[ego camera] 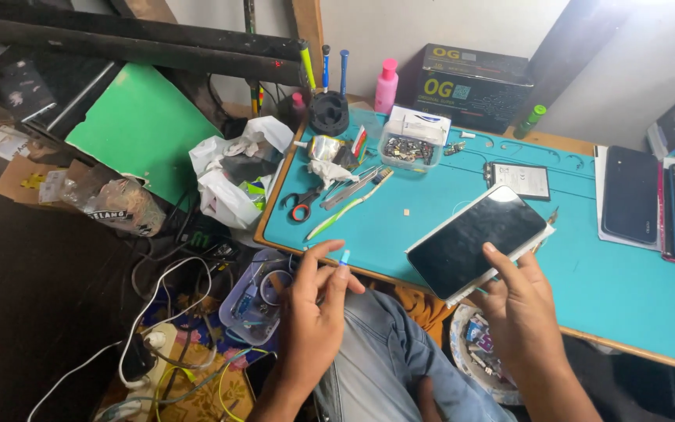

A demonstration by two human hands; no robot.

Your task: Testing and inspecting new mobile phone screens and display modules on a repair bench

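Observation:
My right hand [521, 301] grips a black-screened smartphone [474, 238] by its near edge, holding it tilted over the teal work mat [431, 195]. A white panel shows under the phone's lower edge. My left hand [314, 301] hovers at the table's front edge over my lap, pinching a tiny light-blue piece [344, 256] between thumb and fingers. A flat black phone battery [519, 180] lies on the mat just behind the phone.
Scissors [300, 205], tweezers and a green-handled brush [349, 205] lie at the mat's left. A clear box of screws [409, 144], a pink bottle [385, 84] and a black carton [474, 86] stand behind. Phones [630, 195] rest at right. Cables, a white bag and a plastic tub sit on the floor at left.

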